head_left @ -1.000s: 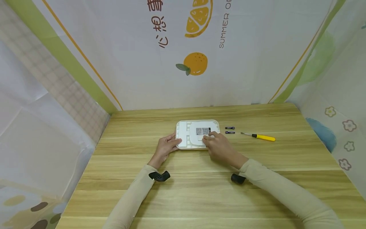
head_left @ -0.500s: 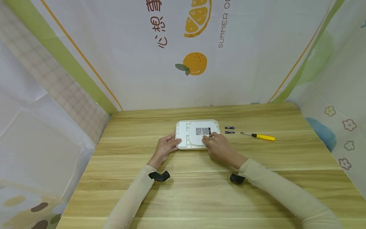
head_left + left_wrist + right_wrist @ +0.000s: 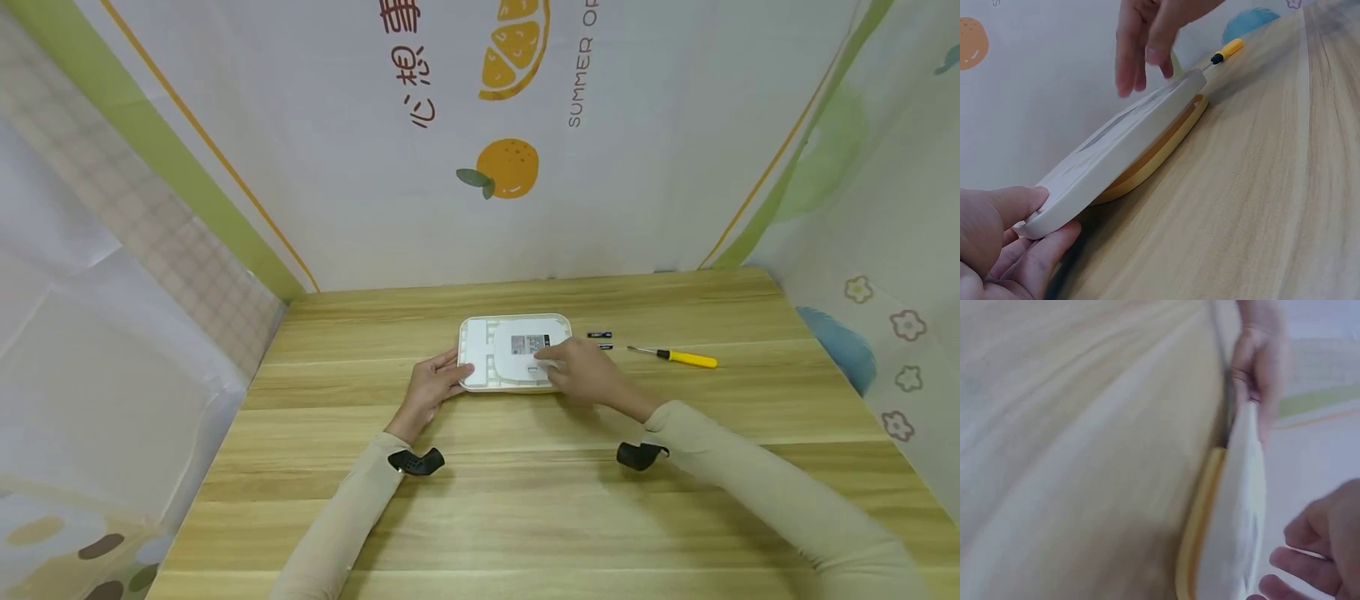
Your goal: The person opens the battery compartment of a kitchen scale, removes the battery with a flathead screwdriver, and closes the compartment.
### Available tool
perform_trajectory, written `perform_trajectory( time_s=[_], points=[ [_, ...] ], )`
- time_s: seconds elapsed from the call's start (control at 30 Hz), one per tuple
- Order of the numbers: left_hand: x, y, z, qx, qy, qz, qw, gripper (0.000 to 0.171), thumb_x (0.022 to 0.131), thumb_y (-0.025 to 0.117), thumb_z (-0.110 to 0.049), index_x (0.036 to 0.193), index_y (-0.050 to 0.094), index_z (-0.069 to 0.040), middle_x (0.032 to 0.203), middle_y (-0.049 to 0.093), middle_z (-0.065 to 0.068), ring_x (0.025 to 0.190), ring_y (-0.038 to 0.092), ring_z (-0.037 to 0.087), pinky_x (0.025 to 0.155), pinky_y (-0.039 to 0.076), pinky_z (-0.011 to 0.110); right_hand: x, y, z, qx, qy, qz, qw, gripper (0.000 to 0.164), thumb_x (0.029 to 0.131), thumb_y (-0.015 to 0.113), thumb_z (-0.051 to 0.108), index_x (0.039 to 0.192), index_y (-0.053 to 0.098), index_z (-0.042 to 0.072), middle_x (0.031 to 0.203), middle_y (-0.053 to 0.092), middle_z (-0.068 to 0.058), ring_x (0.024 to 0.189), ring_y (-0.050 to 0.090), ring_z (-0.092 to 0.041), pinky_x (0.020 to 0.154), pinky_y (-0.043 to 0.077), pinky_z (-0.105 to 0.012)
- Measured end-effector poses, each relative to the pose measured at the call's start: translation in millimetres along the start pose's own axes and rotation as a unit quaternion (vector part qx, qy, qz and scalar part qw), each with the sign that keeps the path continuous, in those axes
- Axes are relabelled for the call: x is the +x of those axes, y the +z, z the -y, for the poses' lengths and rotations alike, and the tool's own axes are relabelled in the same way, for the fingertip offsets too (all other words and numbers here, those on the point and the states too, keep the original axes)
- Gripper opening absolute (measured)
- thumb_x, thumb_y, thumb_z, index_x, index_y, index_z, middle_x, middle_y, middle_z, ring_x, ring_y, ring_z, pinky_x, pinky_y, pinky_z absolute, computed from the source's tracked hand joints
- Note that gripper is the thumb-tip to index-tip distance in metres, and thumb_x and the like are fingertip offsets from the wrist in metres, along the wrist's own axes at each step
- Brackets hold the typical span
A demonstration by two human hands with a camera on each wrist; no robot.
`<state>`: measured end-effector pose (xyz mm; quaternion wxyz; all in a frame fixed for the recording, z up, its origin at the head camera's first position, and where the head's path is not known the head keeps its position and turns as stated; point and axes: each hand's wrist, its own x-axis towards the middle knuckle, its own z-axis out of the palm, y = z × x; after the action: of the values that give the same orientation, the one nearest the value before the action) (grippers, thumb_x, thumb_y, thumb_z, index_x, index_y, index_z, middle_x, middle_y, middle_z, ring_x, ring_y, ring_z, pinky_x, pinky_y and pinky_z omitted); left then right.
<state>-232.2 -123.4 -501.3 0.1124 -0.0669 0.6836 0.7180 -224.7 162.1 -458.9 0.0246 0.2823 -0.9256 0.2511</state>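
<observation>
A white rounded plastic device (image 3: 506,367) lies on the table with its underside up, showing a printed label (image 3: 530,344) and a small latch slot (image 3: 532,369). In the left wrist view its white body (image 3: 1125,140) sits over a yellow-rimmed part (image 3: 1154,159). My left hand (image 3: 433,387) grips the device's left edge, thumb on top and fingers beneath. Over the device's right end hovers my right hand (image 3: 588,371), its fingers loosely extended with nothing between them; the left wrist view shows a gap under those fingertips. The right wrist view is blurred.
Two small dark batteries, one farther back (image 3: 599,335) and one nearer (image 3: 606,347) that is partly covered by the right hand, lie right of the device. Beyond them is a yellow-handled screwdriver (image 3: 693,359). The wooden table (image 3: 525,500) meets a printed cloth backdrop (image 3: 360,208).
My right fingers, earlier pressing on the device's lower right area, have lifted off and the hand has shifted right. The latch slot now shows. My left hand keeps its grip.
</observation>
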Motion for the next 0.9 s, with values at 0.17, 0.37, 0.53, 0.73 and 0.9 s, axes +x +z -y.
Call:
perform_trajectory(
  time_s=[0.17,0.37,0.53,0.73,0.9],
  points=[
    [0.0,0.3,0.8,0.001,0.002,-0.002,1.0,0.058,0.095,0.072,-0.003,0.149,0.05,0.001,0.133,0.062,0.029,0.098,0.072,0.017,0.078,0.063,0.024,-2,-28,-17,0.077,0.13,-0.003,0.988,0.031,0.1,0.063,0.018,0.125,0.073,0.002,0.104,0.076,-0.019,0.077,0.069,-0.023,0.064,0.057,-0.035],
    [1.2,-0.4,1.3,0.001,0.001,-0.007,1.0,0.058,0.095,0.072,-0.003,0.149,0.05,0.0,0.132,0.062,0.028,0.098,0.072,0.017,0.078,0.063,0.024,-4,-38,-38,0.179,0.255,0.057,0.949,0.043,0.103,0.063,0.033,0.126,0.07,-0.002,0.111,0.075,-0.018,0.091,0.074,-0.025,0.076,0.065,-0.037],
    [-0.2,0.1,0.8,-0.003,0.004,-0.005,1.0,0.058,0.094,0.072,-0.002,0.148,0.051,0.001,0.13,0.063,0.029,0.092,0.072,0.015,0.078,0.063,0.025,-2,-24,-45,0.282,0.33,0.084,0.897,0.045,0.1,0.068,0.038,0.115,0.073,-0.004,0.093,0.075,-0.011,0.075,0.07,-0.015,0.068,0.064,-0.03],
    [-1.3,1.0,0.1,-0.003,0.006,-0.002,1.0,0.058,0.095,0.072,-0.002,0.148,0.05,0.001,0.13,0.064,0.029,0.092,0.072,0.014,0.079,0.063,0.025,-2,-10,-47,0.313,0.352,0.062,0.88,0.044,0.096,0.073,0.041,0.1,0.072,-0.003,0.081,0.07,-0.007,0.065,0.065,-0.013,0.062,0.064,-0.03],
    [-1.0,0.8,0.3,0.0,0.004,-0.004,1.0,0.059,0.095,0.072,-0.003,0.149,0.049,0.001,0.131,0.064,0.028,0.097,0.073,0.018,0.08,0.063,0.026,-1,-7,-45,0.302,0.348,0.054,0.886,0.043,0.093,0.077,0.039,0.105,0.074,-0.003,0.077,0.067,-0.006,0.062,0.064,-0.014,0.062,0.064,-0.031]
  ],
)
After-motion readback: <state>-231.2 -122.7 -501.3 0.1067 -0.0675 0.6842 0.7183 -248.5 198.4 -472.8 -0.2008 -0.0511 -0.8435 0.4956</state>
